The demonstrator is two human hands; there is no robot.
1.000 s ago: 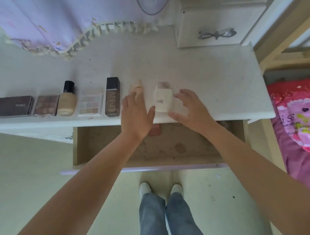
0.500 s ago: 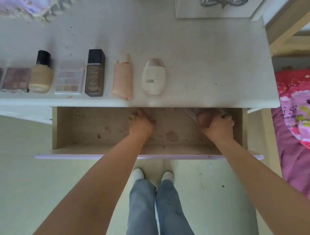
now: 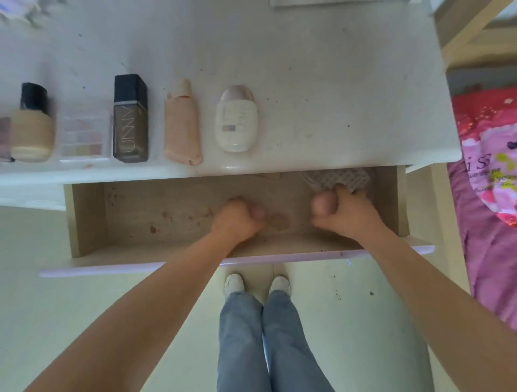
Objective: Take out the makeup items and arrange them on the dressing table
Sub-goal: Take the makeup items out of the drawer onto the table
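On the white dressing table lie, in a row, a foundation bottle with a black cap, a pale eyeshadow palette, a dark UNNY bottle, a peach tube and a white oval bottle. Below it the wooden drawer stands open. Inside the drawer my left hand is curled into a fist round a small pinkish item, mostly hidden. My right hand grips a round pink sponge. A patterned case lies at the drawer's back, half under the tabletop.
A bed with pink bedding stands close on the right. Another palette shows at the left edge. A small drawer unit sits at the table's back. My legs and white shoes are below the drawer front.
One second ago both hands were at the tube and white bottle on the table. They then dropped into the drawer, closed on items there, and have drawn back toward its front.
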